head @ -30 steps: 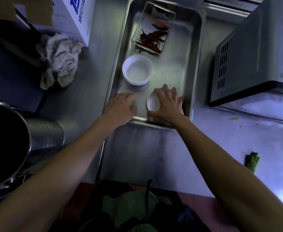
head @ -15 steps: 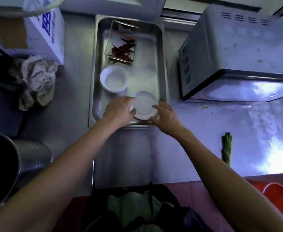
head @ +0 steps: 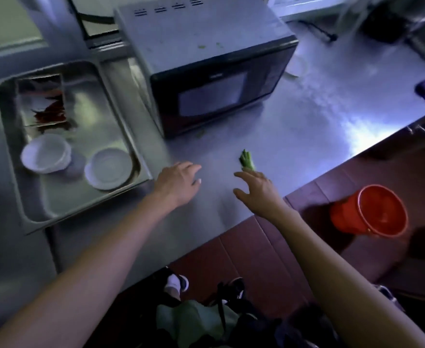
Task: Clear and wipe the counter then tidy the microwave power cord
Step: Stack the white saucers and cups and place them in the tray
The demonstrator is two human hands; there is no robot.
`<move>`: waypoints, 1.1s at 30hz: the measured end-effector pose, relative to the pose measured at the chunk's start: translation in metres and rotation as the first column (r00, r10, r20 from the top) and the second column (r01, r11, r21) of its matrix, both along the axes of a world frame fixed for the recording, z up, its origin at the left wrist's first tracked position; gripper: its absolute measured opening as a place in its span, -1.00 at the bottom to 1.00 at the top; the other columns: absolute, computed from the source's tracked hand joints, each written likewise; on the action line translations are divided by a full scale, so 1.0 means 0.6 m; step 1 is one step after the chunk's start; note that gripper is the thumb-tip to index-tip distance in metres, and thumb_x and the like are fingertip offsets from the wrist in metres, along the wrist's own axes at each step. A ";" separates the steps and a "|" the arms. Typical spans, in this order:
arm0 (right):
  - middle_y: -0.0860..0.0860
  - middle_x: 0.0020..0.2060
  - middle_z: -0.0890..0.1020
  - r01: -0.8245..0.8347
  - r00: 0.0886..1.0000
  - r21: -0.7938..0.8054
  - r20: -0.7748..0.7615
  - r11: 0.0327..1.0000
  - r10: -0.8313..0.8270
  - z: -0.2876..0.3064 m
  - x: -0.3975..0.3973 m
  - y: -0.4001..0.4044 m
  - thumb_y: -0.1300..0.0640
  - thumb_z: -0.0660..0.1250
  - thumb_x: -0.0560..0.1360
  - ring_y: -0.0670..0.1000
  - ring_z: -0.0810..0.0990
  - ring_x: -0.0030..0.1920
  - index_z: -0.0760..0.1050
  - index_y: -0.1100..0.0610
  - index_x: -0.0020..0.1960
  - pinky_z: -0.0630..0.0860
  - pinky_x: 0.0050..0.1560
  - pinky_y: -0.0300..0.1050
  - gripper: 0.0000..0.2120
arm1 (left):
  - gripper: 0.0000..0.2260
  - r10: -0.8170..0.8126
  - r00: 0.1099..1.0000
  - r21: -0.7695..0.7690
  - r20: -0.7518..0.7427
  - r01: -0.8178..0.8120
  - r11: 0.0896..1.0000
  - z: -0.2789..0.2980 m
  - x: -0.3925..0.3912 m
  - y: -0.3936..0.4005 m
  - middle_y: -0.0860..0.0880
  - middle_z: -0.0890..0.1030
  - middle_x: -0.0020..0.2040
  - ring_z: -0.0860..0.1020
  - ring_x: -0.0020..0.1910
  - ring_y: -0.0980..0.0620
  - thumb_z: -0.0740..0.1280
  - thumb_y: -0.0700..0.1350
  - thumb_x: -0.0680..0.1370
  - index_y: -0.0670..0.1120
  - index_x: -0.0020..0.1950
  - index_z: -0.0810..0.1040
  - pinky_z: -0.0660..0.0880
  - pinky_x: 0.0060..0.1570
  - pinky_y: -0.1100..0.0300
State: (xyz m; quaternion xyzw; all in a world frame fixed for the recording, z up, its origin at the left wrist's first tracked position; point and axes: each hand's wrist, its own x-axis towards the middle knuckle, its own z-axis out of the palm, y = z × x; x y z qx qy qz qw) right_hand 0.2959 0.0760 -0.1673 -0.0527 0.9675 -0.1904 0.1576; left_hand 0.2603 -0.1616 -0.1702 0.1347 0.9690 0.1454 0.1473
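The green vegetable scrap (head: 247, 160) lies on the bare steel worktop (head: 306, 126), just beyond the right hand (head: 255, 188), its long axis running near to far. That hand is spread open and empty, its fingertips almost at the scrap's near end; the left hand (head: 178, 182), loosely curled and also empty, sits further left. The scrap looks soft and leafy against smooth, reflective metal. Behind stands the boxy microwave (head: 206, 61); left, a steel tray (head: 131, 144).

2 white bowls (head: 46, 153), 1 tray (head: 131, 144), 1 microwave (head: 206, 61), 1 bucket (head: 372, 212).
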 end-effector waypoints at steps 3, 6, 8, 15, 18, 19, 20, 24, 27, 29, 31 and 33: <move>0.03 0.41 0.45 0.084 0.996 -0.038 -0.006 0.996 -0.084 0.013 0.042 0.105 -0.05 0.33 0.54 0.16 0.42 0.37 0.42 -0.02 0.43 0.41 0.30 0.13 -0.53 | -0.57 -0.097 0.995 -0.047 -0.009 0.097 0.994 0.011 0.030 0.108 0.00 0.46 0.44 0.42 0.39 -0.06 0.22 0.06 0.62 0.00 0.48 0.39 0.39 0.33 0.05; 0.02 0.44 0.43 0.162 0.986 -0.033 -0.031 0.986 -0.163 0.030 0.083 0.205 -0.09 0.32 0.55 0.12 0.40 0.41 0.41 -0.02 0.44 0.39 0.34 0.15 -0.52 | -0.58 -0.170 0.985 -0.061 -0.035 0.168 0.984 0.026 0.050 0.216 0.00 0.47 0.41 0.44 0.37 -0.06 0.23 0.08 0.61 0.02 0.47 0.41 0.42 0.29 0.03; 0.00 0.38 0.48 0.207 0.977 -0.045 -0.034 0.977 -0.209 0.036 0.113 0.270 -0.07 0.32 0.54 0.12 0.42 0.38 0.44 0.01 0.41 0.43 0.29 0.16 -0.53 | -0.59 -0.208 0.977 -0.055 -0.040 0.206 0.977 0.036 0.061 0.287 0.02 0.49 0.39 0.45 0.35 -0.07 0.25 0.08 0.60 0.04 0.44 0.44 0.43 0.27 0.02; -0.02 0.37 0.48 0.378 0.921 -0.088 -0.065 0.922 -0.384 0.055 0.214 0.447 -0.17 0.31 0.54 0.15 0.45 0.35 0.40 0.04 0.44 0.44 0.27 0.18 -0.46 | -0.59 -0.377 0.924 -0.119 -0.066 0.368 0.922 0.064 0.079 0.494 -0.01 0.52 0.37 0.50 0.32 -0.11 0.25 0.08 0.60 0.04 0.44 0.44 0.41 0.30 -0.01; 0.02 0.39 0.46 0.440 0.891 -0.089 -0.081 0.893 -0.447 0.058 0.242 0.496 -0.14 0.32 0.56 0.15 0.43 0.37 0.38 0.06 0.46 0.42 0.31 0.17 -0.46 | -0.60 -0.432 0.901 -0.111 -0.053 0.424 0.899 0.069 0.087 0.559 -0.03 0.54 0.35 0.51 0.30 -0.13 0.24 0.09 0.59 0.05 0.41 0.46 0.46 0.28 -0.02; 0.02 0.39 0.46 0.452 0.885 -0.087 -0.077 0.888 -0.458 0.057 0.248 0.509 -0.13 0.32 0.56 0.14 0.42 0.38 0.38 0.06 0.47 0.42 0.32 0.16 -0.46 | -0.60 -0.446 0.894 -0.108 -0.043 0.440 0.892 0.069 0.088 0.578 -0.04 0.55 0.34 0.52 0.29 -0.13 0.24 0.09 0.59 0.05 0.41 0.45 0.47 0.27 -0.03; 0.02 0.40 0.46 0.461 0.882 -0.085 -0.066 0.883 -0.467 0.057 0.253 0.521 -0.12 0.32 0.56 0.14 0.41 0.38 0.38 0.06 0.47 0.41 0.32 0.16 -0.46 | -0.60 -0.457 0.889 -0.106 -0.035 0.451 0.886 0.069 0.088 0.596 -0.04 0.55 0.34 0.52 0.28 -0.14 0.25 0.09 0.59 0.05 0.41 0.45 0.48 0.26 -0.04; 0.01 0.37 0.48 0.487 0.870 -0.072 -0.048 0.870 -0.491 0.053 0.260 0.560 -0.09 0.33 0.55 0.12 0.42 0.37 0.40 0.05 0.45 0.42 0.30 0.16 -0.49 | -0.56 -0.504 0.864 -0.142 -0.007 0.498 0.856 0.059 0.082 0.655 -0.02 0.51 0.39 0.50 0.31 -0.13 0.23 0.11 0.60 0.07 0.48 0.37 0.46 0.27 -0.05; -0.01 0.37 0.49 0.503 0.862 -0.061 -0.037 0.862 -0.505 0.044 0.255 0.590 -0.09 0.33 0.54 0.10 0.44 0.35 0.42 0.03 0.42 0.44 0.27 0.17 -0.51 | -0.53 -0.538 0.843 -0.174 0.013 0.532 0.829 0.048 0.068 0.692 -0.05 0.47 0.41 0.48 0.32 -0.14 0.21 0.10 0.62 0.06 0.52 0.30 0.43 0.27 -0.04; -0.02 0.38 0.48 0.507 0.861 -0.038 -0.023 0.861 -0.508 0.036 0.243 0.613 -0.11 0.33 0.54 0.11 0.44 0.36 0.41 0.04 0.43 0.45 0.25 0.18 -0.50 | -0.53 -0.558 0.829 -0.192 0.025 0.552 0.811 0.035 0.051 0.715 -0.05 0.45 0.42 0.47 0.34 -0.14 0.20 0.10 0.63 0.04 0.52 0.28 0.43 0.27 -0.05; -0.01 0.40 0.47 0.507 0.862 -0.015 -0.010 0.862 -0.507 0.025 0.222 0.639 -0.13 0.32 0.54 0.12 0.44 0.37 0.40 0.04 0.44 0.46 0.26 0.18 -0.48 | -0.54 -0.560 0.828 -0.192 0.045 0.557 0.808 0.020 0.024 0.739 -0.04 0.45 0.42 0.46 0.34 -0.13 0.19 0.11 0.63 0.04 0.51 0.29 0.43 0.27 -0.04; 0.01 0.41 0.47 0.509 0.860 0.009 0.017 0.861 -0.509 0.014 0.193 0.664 -0.15 0.33 0.54 0.12 0.44 0.37 0.40 0.04 0.44 0.46 0.28 0.16 -0.46 | -0.56 -0.557 0.829 -0.177 0.062 0.558 0.811 0.003 -0.008 0.764 -0.04 0.49 0.38 0.47 0.32 -0.13 0.19 0.12 0.62 0.04 0.48 0.33 0.44 0.25 -0.03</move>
